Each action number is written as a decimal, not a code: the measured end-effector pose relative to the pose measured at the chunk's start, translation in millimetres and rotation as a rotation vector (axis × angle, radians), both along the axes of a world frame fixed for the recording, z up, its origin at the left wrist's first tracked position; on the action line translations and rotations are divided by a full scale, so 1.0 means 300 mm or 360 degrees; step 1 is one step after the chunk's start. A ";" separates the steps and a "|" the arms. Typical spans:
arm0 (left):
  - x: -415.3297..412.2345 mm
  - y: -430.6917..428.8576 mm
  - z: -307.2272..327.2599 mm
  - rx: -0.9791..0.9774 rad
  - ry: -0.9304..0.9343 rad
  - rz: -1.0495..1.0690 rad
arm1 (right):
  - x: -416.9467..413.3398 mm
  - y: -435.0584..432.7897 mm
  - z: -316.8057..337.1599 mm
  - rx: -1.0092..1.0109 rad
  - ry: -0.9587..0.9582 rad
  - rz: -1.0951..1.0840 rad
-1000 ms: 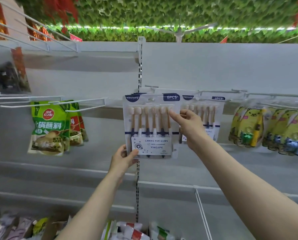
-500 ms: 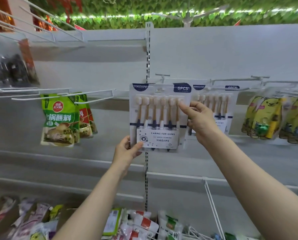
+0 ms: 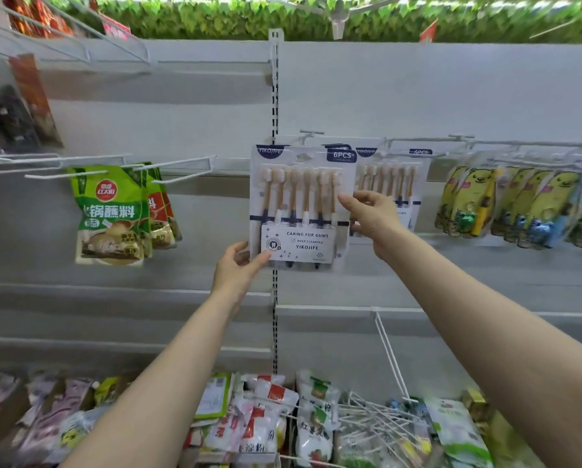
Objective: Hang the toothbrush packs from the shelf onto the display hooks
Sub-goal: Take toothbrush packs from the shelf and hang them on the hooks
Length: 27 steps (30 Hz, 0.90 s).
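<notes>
White loose wire pegs [image 3: 374,417] lie in a tangled heap on the bottom shelf, nearest the camera, just right of a jumble of bagged goods [image 3: 266,417]. A wire divider [image 3: 389,349] slants up from that heap to the shelf edge above it.

Both bare forearms reach up and forward. The left hand [image 3: 235,268] pinches the lower left corner of the toothbrush pack [image 3: 299,204], thumb on the front and fingers behind. The right hand [image 3: 370,214] grips the pack's right edge about halfway up, forefinger laid across the front.

The pack is upright and flat to the camera, straddling the slotted upright strip [image 3: 275,96]. Its top edge sits just under the tip of a display hook [image 3: 311,133]; whether the hang hole is on the wire cannot be told. Corners of further packs show behind its top right.

Just beside it on the right hangs a second toothbrush pack [image 3: 394,177], partly covered by the right hand. Further right, yellow bear packs [image 3: 478,201] crowd their hooks, touching one another. To the left, bare wire hooks [image 3: 114,163] jut out, with open backboard between them and the held pack; green sauce pouches [image 3: 110,214] hang there. Above the hooks the pale back panel [image 3: 418,89] is bare up to a band of green leaves [image 3: 215,18].
</notes>
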<state>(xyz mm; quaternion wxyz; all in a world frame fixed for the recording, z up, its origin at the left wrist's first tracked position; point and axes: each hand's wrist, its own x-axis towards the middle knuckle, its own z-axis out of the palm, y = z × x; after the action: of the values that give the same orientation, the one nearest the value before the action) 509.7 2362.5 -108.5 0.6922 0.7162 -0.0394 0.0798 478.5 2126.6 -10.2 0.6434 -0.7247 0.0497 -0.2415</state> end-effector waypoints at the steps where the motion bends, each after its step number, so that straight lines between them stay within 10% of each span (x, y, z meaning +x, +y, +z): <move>1: -0.021 0.012 0.015 0.0109 -0.0010 0.0072 | -0.030 -0.003 0.002 -0.0068 0.0024 -0.0028; 6: -0.162 0.057 0.111 0.0849 -0.0336 0.0363 | -0.239 -0.021 0.023 -0.0666 0.0090 -0.0137; 14: -0.422 -0.110 0.238 0.1499 -0.0738 -0.0121 | -0.615 -0.122 -0.011 -0.1819 0.0231 -0.0404; 27: -0.867 -0.701 0.227 0.1501 -0.1082 -0.0730 | -1.266 -0.552 -0.072 -0.2000 0.0529 -0.0729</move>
<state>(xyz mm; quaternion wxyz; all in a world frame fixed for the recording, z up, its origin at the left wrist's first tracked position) 249.7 2152.3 -40.5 0.2497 0.8526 -0.4413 0.1267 98.6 1960.9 -31.9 0.0178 -0.9589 0.1502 -0.2400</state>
